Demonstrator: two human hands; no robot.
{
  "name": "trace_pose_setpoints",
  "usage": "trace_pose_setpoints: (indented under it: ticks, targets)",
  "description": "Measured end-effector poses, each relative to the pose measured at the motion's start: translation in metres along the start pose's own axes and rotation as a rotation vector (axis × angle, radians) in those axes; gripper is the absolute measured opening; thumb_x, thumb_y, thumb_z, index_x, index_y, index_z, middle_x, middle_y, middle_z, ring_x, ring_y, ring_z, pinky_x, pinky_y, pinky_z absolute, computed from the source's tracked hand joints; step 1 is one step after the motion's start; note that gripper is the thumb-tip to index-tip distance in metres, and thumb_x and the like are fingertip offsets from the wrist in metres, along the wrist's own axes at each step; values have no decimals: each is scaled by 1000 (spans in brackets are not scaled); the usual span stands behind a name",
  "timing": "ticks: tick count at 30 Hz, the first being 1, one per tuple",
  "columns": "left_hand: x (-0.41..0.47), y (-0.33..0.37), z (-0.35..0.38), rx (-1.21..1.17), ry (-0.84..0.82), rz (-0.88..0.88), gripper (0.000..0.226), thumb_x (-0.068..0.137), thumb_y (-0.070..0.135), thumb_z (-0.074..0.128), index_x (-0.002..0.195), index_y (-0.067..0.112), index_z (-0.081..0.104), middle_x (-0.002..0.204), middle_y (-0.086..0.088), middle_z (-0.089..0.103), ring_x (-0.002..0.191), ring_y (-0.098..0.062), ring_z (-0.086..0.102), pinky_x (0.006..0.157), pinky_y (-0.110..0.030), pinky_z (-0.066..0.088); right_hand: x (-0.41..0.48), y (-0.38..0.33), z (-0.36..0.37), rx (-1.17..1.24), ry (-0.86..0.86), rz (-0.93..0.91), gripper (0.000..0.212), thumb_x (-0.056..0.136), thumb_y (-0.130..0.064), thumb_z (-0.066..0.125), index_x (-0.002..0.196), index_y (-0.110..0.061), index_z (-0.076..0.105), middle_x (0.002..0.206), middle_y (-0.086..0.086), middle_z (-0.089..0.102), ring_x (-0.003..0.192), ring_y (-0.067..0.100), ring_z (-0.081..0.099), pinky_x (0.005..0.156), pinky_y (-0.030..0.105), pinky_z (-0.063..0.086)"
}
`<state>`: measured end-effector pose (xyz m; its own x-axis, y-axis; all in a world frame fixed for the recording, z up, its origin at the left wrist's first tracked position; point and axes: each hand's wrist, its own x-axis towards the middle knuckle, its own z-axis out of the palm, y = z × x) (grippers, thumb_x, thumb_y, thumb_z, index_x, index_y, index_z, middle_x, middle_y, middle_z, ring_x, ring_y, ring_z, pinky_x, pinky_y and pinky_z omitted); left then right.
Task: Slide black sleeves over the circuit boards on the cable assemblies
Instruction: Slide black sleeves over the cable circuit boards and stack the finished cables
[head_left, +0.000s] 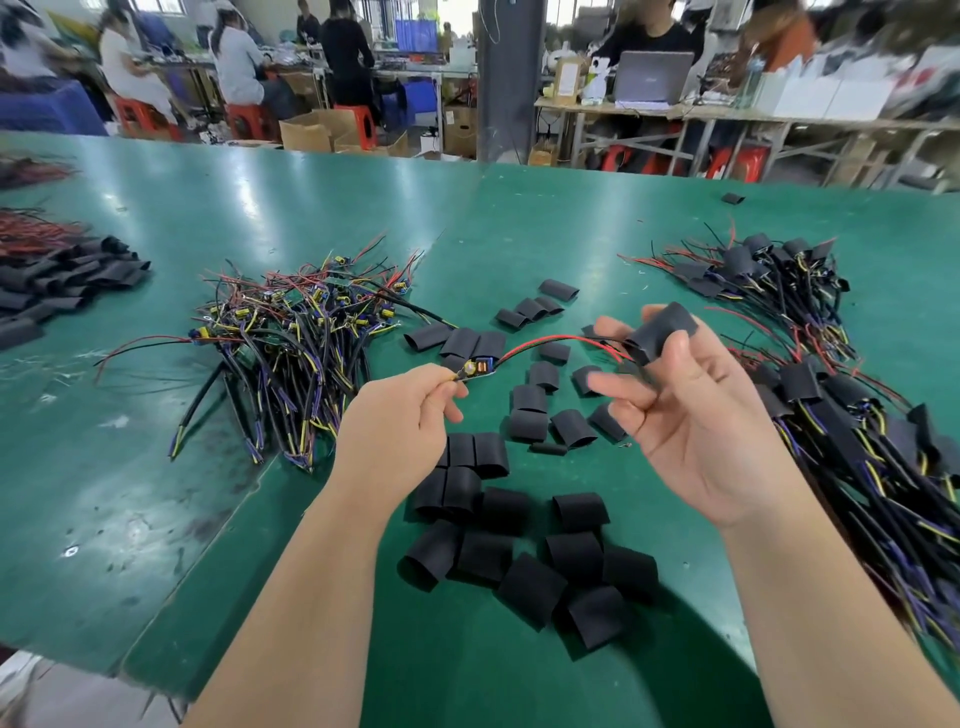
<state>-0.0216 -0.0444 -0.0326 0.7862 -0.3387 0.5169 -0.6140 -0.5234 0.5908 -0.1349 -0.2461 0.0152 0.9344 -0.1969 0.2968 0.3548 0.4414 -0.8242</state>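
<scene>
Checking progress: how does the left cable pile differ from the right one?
The left pile shows bare boards with yellow and blue parts; the right pile has black sleeves over its boards. The left pile is a compact heap; the right pile stretches along the right side of the green table toward the person. Both hold black cables with coloured wires.

Circuit board and black sleeve (wire-linked) in raised hands
</scene>
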Motion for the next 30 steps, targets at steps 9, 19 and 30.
trace_pose_setpoints:
  ticks: [9,19,30]
  targets:
    - [-2,11,8,-125,-148,-182,26,96,29,46,118,26,59,100,15,67,71,0,60,76,-33,50,-1,6,8,26,6,21,18,88,-20,49,102,-18,61,103,13,72,98,22,70,75,21,56]
    - [-4,50,31,-484,-98,77,23,98,24,40,95,27,63,76,17,62,68,1,54,66,-16,42,1,26,20,86,8,69,19,86,-18,53,104,-13,54,100,13,72,92,21,71,77,24,55]
    - [-2,47,26,-269,81,206,21,95,13,51,83,5,67,70,-2,51,67,-10,45,66,-14,35,6,26,15,222,177,93,32,82,-37,58,101,-14,45,115,9,70,60,5,63,54,15,49]
